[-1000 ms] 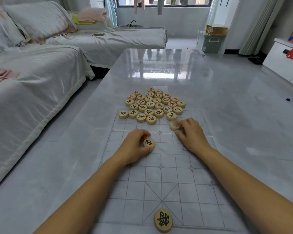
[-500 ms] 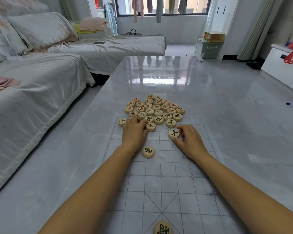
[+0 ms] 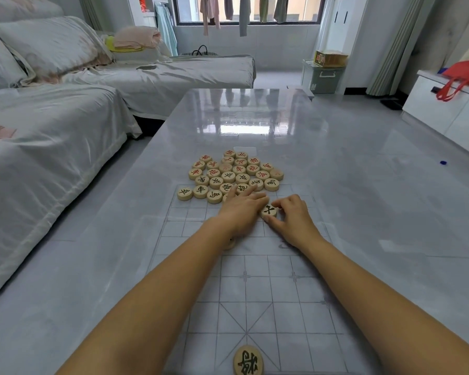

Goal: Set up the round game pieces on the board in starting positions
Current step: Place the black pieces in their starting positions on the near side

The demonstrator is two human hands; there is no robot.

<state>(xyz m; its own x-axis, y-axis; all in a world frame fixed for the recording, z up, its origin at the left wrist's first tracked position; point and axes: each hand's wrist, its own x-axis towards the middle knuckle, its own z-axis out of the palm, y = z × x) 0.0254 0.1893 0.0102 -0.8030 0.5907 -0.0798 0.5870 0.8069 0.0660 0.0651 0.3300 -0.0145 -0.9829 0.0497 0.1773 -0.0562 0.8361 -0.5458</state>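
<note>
Pieces point(image 3: 236, 171) sit piled at the board's point(image 3: 255, 293) far end; my left hand point(image 3: 241, 209) has slid right and lies flat, while my right hand point(image 3: 293, 220) pinches one piece point(image 3: 268, 211).

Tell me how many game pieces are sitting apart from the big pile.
3: a piece at the board's near edge, a piece pinched by the right hand, a piece peeking out beneath the left hand's wrist. That hand may hide more.

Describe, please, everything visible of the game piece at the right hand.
The game piece is a flat round disc, seemingly pale wood, face up with a black character. It lies on the board, far half, near the heap of pieces. The right hand pinches its rim; the left hand lies close beside it.
</note>
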